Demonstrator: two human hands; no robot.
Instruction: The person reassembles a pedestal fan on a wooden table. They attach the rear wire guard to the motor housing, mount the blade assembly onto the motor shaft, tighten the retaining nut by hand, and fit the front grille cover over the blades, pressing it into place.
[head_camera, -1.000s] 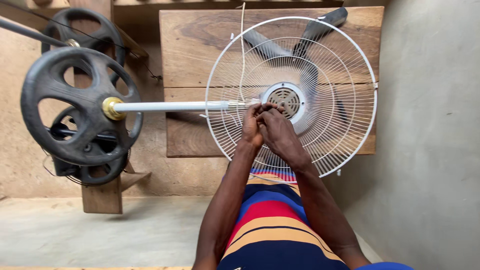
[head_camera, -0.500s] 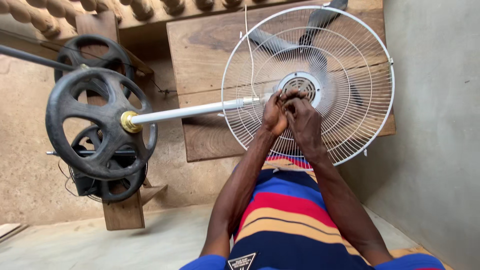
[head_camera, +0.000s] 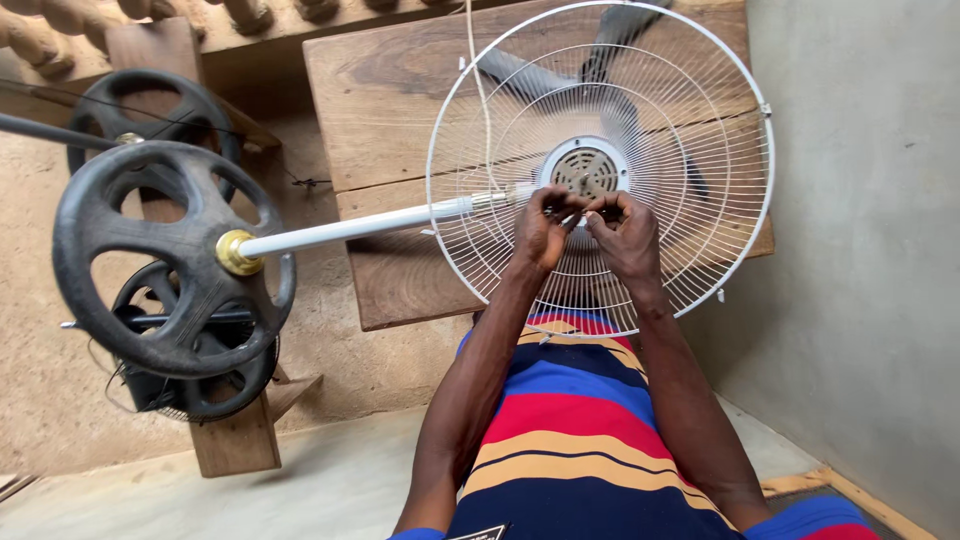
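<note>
Both hands are held together against the back of a white wire fan guard (head_camera: 640, 120), just below its grey round hub (head_camera: 586, 170). The left hand (head_camera: 543, 228) is curled, its fingertips pinched on something small and dark at the wires; what exactly is pinched cannot be told. The right hand (head_camera: 625, 235) is curled too, its fingers bent in towards the left hand's and touching the grille; whether anything is gripped by it cannot be told. Nearest to the camera, a striped garment (head_camera: 570, 430) in red, blue, tan and navy is seen between the two forearms.

The guard is laid over a brown wooden board (head_camera: 390, 90), and dark fan blades (head_camera: 520, 75) are visible through the wires. From beside the hub a white pole (head_camera: 350, 228) is stretched out to the left, ending at a brass collar in a black spoked round base (head_camera: 170, 260). Behind that base a second black base (head_camera: 150, 115) and a third one lower down (head_camera: 200, 385) are seen, by a wooden post (head_camera: 235, 440). A grey wall (head_camera: 870, 200) is seen at the right, and a row of turned wooden spindles (head_camera: 60, 30) along the top.
</note>
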